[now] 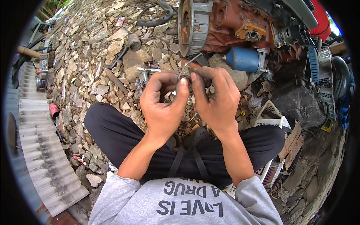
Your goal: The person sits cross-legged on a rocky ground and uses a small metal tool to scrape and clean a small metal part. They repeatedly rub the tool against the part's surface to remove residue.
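My left hand and my right hand meet in front of me above my crossed legs, thumbs and forefingers pinched together. Between the fingertips is a thin bent metal rod, its hooked upper end rising past the fingers toward the engine. My left thumb and forefinger grip its lower part. My right fingertips close on a small dark piece beside it, mostly hidden, so its kind cannot be told. Just beyond my left fingers, a silver metal tool lies on the stones.
A reddish-brown engine block with a grey metal housing and blue cylindrical filter stands ahead. A black hose and short pipe lie on rubble. Left is a corrugated sheet; right, a white plastic crate.
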`<action>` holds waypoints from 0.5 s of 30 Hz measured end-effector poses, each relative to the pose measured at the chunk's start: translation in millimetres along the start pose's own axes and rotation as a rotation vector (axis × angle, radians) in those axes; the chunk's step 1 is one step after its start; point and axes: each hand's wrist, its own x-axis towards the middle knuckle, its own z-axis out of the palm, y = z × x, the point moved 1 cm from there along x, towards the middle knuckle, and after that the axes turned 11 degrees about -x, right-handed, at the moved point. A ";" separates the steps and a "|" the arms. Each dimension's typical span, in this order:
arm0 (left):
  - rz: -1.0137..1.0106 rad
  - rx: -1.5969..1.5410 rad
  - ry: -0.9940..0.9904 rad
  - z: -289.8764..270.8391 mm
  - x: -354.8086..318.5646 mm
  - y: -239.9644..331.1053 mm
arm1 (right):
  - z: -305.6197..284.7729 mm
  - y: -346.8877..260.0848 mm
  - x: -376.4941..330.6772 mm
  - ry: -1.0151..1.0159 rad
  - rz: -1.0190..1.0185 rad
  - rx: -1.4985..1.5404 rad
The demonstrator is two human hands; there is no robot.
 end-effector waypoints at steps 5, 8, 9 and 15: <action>0.021 0.087 0.005 -1.8 1.2 -1.6 | 3.4 1.5 -5.3 -0.036 -0.010 -0.004; 0.019 0.119 -0.005 -1.0 0.6 -1.5 | 5.8 4.5 -1.9 -0.011 -0.022 0.000; 0.005 0.130 -0.004 -0.7 0.4 -1.2 | 6.5 5.3 -1.1 0.004 -0.025 0.002; 0.029 0.138 -0.009 -3.2 1.7 -3.2 | 6.3 4.8 0.1 -0.004 -0.043 0.006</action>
